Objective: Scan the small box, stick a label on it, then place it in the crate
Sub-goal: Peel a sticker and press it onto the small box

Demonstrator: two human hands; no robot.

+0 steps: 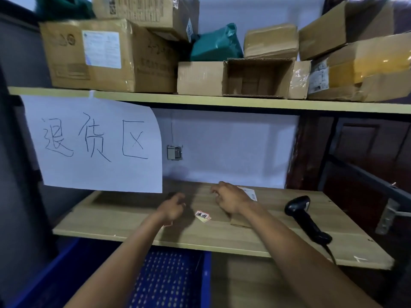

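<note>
The small box (222, 220) is a flat brown carton lying on the lower wooden shelf (278, 245), and its colour blends with the boards. A red-and-white label (202, 216) sits on its top, and a white shipping label (252, 194) shows at its far right corner. My left hand (173, 207) is curled around the box's left edge. Over the far right part of the top hovers my right hand (229, 198), fingers bent and apart, holding nothing. The black handheld scanner (304, 216) lies on the shelf to the right. Below the shelf stands the blue crate (206, 278).
A white paper sign (95, 143) with handwritten characters hangs from the upper shelf (222, 101) at left. That shelf holds several cardboard boxes and a green bag (215, 44). A wall socket (175, 152) is behind. A dark metal frame (364, 174) stands at right.
</note>
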